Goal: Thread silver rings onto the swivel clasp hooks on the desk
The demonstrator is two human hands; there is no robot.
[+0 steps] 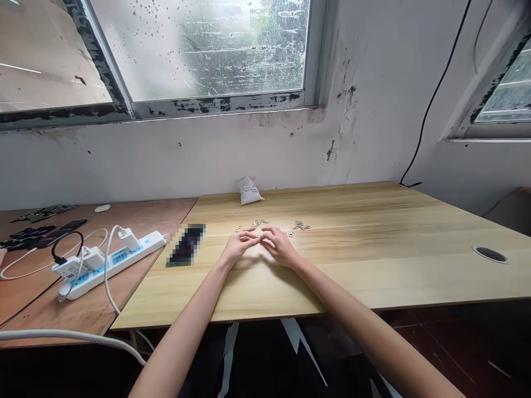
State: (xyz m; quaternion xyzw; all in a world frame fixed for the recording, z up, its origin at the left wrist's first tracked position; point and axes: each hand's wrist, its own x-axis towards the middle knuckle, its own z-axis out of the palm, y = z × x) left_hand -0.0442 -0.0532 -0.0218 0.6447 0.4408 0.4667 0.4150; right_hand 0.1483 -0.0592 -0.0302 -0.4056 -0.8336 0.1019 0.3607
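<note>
Inside table (373,254) edges, left hand (238,246) meets right hand (282,247).

pale wood table (373,265), white bag (249,190), white-and-blue power strip (112,262)

tiny silvery metal bits (299,225) in a loose little heap on the pale wood surface (373,249), second thinner scatter (256,223) just left of it, lying flat, way too small to make out the shapes

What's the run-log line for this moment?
hands: left hand, right hand, fingertips meeting | held: unclear | nearby: small metal pieces on table
</note>
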